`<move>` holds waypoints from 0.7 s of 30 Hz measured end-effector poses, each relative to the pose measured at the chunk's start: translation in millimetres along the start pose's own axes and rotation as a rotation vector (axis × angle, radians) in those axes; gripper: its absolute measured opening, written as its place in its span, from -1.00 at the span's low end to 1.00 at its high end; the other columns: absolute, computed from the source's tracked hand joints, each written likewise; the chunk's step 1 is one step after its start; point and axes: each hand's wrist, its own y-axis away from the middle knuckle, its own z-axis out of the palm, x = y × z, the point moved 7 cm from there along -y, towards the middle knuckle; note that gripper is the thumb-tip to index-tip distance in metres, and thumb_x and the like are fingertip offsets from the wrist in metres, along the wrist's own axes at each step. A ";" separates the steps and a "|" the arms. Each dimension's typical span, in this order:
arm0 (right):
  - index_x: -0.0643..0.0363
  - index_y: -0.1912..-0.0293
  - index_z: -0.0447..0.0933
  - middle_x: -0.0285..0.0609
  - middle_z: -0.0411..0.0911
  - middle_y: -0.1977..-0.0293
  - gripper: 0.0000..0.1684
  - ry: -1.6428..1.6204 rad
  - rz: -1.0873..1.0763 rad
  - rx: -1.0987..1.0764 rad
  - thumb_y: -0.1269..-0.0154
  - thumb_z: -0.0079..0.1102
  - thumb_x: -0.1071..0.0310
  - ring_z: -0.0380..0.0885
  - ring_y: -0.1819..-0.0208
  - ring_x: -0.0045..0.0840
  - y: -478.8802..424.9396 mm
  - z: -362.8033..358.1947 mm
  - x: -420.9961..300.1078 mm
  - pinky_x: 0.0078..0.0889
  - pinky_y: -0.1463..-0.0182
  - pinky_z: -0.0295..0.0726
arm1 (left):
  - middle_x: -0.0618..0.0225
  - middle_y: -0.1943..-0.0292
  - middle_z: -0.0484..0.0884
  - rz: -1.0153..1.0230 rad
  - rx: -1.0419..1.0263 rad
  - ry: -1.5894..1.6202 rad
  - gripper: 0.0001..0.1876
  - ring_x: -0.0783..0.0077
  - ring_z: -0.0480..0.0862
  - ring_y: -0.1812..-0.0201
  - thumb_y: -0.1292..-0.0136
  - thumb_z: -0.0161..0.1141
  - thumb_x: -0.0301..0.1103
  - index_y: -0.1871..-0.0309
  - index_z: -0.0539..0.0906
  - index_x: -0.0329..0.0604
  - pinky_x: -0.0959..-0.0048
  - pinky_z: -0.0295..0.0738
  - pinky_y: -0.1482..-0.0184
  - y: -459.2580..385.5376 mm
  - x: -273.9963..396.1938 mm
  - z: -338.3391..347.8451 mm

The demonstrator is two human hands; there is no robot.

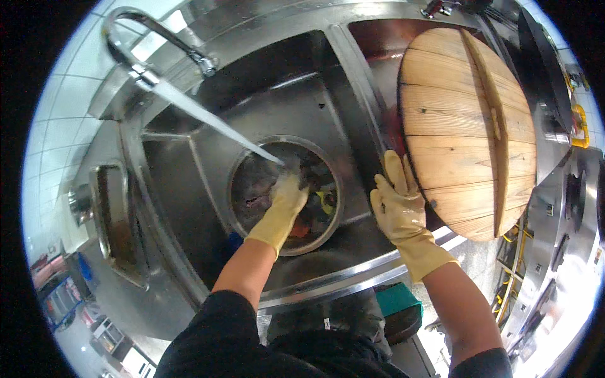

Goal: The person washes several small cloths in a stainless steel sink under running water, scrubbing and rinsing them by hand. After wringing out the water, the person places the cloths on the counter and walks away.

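Observation:
My left hand (pixel 287 196), in a yellow rubber glove, reaches into a round metal pot (pixel 337 215) standing in the sink. Splashing water hides its fingertips, so whether they hold anything is unclear. Dark water fills the pot, with a yellow-green scrap (pixel 326 202) and an orange-brown patch (pixel 299 230) in it. A stream of running water (pixel 212 120) from the gooseneck faucet (pixel 160 33) lands beside that hand. My gloved right hand (pixel 399 205) hovers over the sink divider with fingers spread, holding nothing visible. Right beside it is a round wooden lid (pixel 444 156) with a bar handle (pixel 497 137).
The pot sits in a stainless steel sink basin (pixel 182 189); the lid covers much of a second basin (pixel 378 47). A rectangular metal tray (pixel 116 217) rests on the left counter. A green box-like item (pixel 399 302) is below the sink's front rim (pixel 331 281).

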 end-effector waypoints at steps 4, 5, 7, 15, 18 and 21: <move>0.30 -0.06 0.74 0.14 0.34 -0.56 -0.65 0.021 0.005 0.015 -0.28 0.38 0.42 0.31 -0.56 0.23 5.6 5.9 4.7 0.13 -0.55 0.45 | -0.17 -0.42 0.54 0.145 0.245 0.326 -0.28 -0.28 0.59 -0.34 -0.40 0.42 0.02 -0.46 0.54 -0.27 0.03 0.45 -0.46 60.5 -9.4 -55.3; 0.30 -0.05 0.74 0.14 0.35 -0.56 -0.65 0.010 -0.002 0.035 -0.27 0.39 0.44 0.30 -0.57 0.23 6.9 5.7 5.3 0.12 -0.56 0.44 | -0.19 -0.39 0.56 0.057 0.348 0.319 -0.29 -0.30 0.59 -0.34 -0.40 0.43 0.00 -0.47 0.54 -0.27 0.02 0.45 -0.46 63.7 -30.5 -58.9; 0.30 -0.05 0.73 0.15 0.34 -0.57 -0.65 0.011 -0.003 0.038 -0.26 0.39 0.46 0.27 -0.59 0.22 4.5 1.2 0.6 0.09 -0.58 0.41 | -0.24 -0.33 0.60 -0.134 0.567 0.320 -0.29 -0.33 0.59 -0.33 -0.38 0.45 -0.04 -0.47 0.54 -0.27 0.00 0.44 -0.45 63.4 -82.9 -50.0; 0.27 -0.07 0.70 0.18 0.30 -0.60 -0.62 0.050 -0.052 0.043 -0.25 0.43 0.50 0.13 -0.67 0.18 4.1 3.0 -7.3 -0.02 -0.65 0.31 | -0.15 -0.08 0.77 -0.042 0.089 0.410 -0.55 -0.30 0.70 -0.17 -0.32 0.35 -0.19 -0.23 0.70 -0.17 0.00 0.60 -0.26 28.9 -49.6 6.6; 0.29 -0.14 0.68 0.20 0.20 -0.63 -0.58 0.110 -0.078 0.014 -0.33 0.38 0.34 0.12 -0.65 0.26 9.7 14.7 -2.1 0.20 -0.63 0.29 | -0.12 -0.08 0.76 0.051 -0.026 0.195 -0.68 -0.28 0.71 -0.16 -0.37 0.29 -0.24 -0.12 0.71 -0.12 -0.08 0.62 -0.23 62.5 -28.2 -25.2; 0.25 -0.21 0.65 0.21 0.24 -0.61 -0.49 0.140 -0.039 -0.010 -0.32 0.42 0.26 0.10 -0.65 0.27 -0.9 5.3 -26.6 0.34 -0.65 0.14 | -0.05 -0.15 0.72 0.129 -0.098 0.017 -0.73 -0.21 0.74 -0.14 -0.43 0.26 -0.21 -0.10 0.72 -0.05 -0.12 0.65 -0.16 101.8 -23.8 -38.3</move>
